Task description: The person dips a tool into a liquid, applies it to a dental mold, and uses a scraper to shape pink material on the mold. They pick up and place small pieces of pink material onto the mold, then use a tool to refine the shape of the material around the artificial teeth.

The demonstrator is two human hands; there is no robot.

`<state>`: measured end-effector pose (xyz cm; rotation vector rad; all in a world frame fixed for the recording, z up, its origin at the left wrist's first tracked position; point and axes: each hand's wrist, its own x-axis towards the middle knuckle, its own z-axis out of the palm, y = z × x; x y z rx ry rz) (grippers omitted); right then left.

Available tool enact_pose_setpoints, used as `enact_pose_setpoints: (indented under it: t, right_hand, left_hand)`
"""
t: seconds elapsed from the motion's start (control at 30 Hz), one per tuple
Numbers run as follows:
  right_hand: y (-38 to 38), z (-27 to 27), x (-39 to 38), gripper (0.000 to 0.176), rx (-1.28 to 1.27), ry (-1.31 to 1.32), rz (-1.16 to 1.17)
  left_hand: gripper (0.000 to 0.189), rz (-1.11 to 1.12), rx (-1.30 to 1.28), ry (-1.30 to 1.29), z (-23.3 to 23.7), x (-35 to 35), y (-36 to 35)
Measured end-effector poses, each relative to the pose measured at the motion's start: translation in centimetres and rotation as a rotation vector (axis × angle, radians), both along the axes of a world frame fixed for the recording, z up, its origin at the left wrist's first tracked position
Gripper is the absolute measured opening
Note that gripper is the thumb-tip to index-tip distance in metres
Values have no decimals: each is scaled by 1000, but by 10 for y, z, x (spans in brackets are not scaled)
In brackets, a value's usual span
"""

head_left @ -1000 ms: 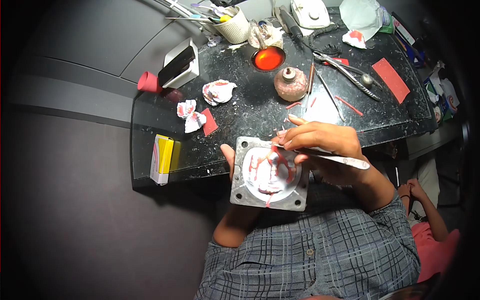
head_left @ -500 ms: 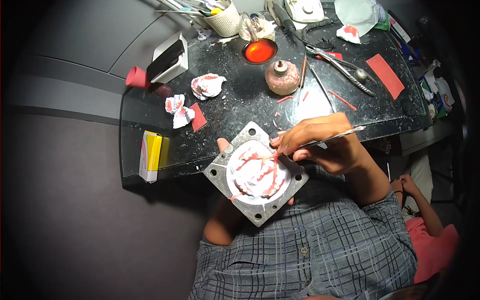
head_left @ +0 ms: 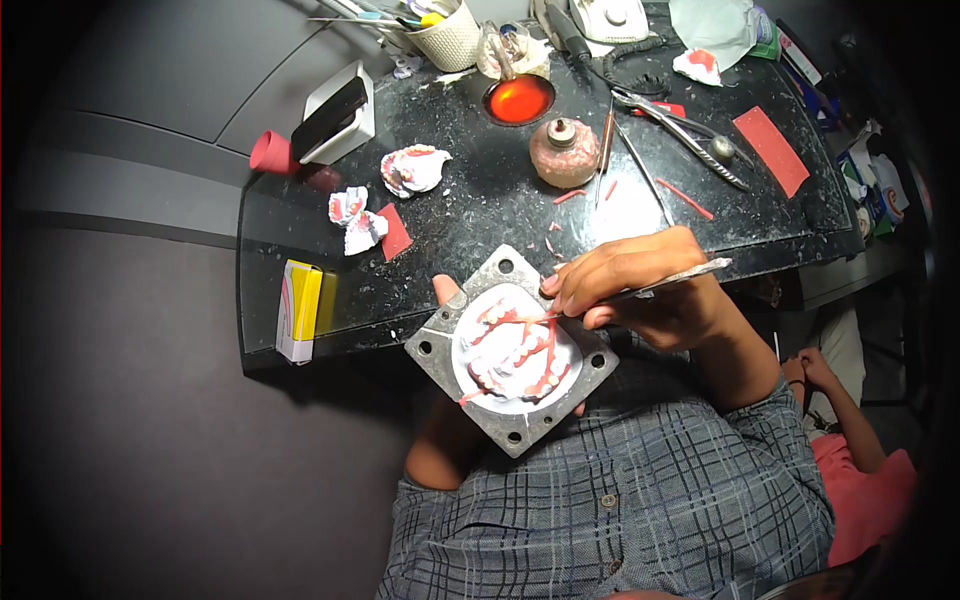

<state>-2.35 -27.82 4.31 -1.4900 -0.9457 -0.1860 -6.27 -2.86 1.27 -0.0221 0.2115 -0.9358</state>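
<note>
My left hand (head_left: 446,289) grips a square metal denture flask (head_left: 445,372) from beneath; only fingertips show at its edges. Round white plaster (head_left: 490,352) fills the flask, bearing tooth rows with red wax strips (head_left: 549,345) laid across them. One red strip end pokes out over the lower left rim. Above the flask's right side, my right hand (head_left: 640,280) pinches a thin metal wax carver (head_left: 690,274). Its handle points right, and its tip reaches the wax at the upper part of the plaster. Whether the tip touches the wax is hard to tell.
On the dark bench stand a spirit burner (head_left: 563,155), a glowing red dish (head_left: 519,100) and a tool cup (head_left: 446,38). Pliers (head_left: 690,135), a red wax sheet (head_left: 771,152), plaster models (head_left: 414,170) and a yellow box (head_left: 300,312) lie around. Another person (head_left: 855,460) sits at right.
The flask has tilted and shifted very slightly in my left hand. The carver's handle end has dropped a little; my right hand stays almost in place.
</note>
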Motion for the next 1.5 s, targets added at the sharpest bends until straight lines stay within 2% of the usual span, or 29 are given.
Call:
enact_pose_setpoints:
  t: [0.5, 0.73, 0.8, 0.93, 1.0, 1.23, 1.5]
  right_hand:
    - [-2, 3, -6, 10, -84, 12, -40]
    - [-4, 2, -6, 10, -82, 30, -30]
    - [-4, 0, -6, 10, -76, 32, -31]
    - [-4, 0, -6, 10, -65, 31, -32]
    - [-4, 1, -6, 10, -59, 25, -30]
    - [-3, 1, -7, 8, -66, 4, -43]
    - [0, 2, -7, 8, -77, -4, -56]
  left_hand:
    - [148, 28, -135, 85, -4, 1, -1]
    - [147, 24, -57, 58, -3, 1, 1]
    - [122, 26, 64, -12, -4, 0, 3]
    - [122, 36, 65, -19, -5, -1, 3]
    - [138, 57, 14, 44, -2, -1, 2]
    - [136, 41, 64, -38, -12, 1, 7]
    - [139, 64, -15, -43, -16, 2, 7]
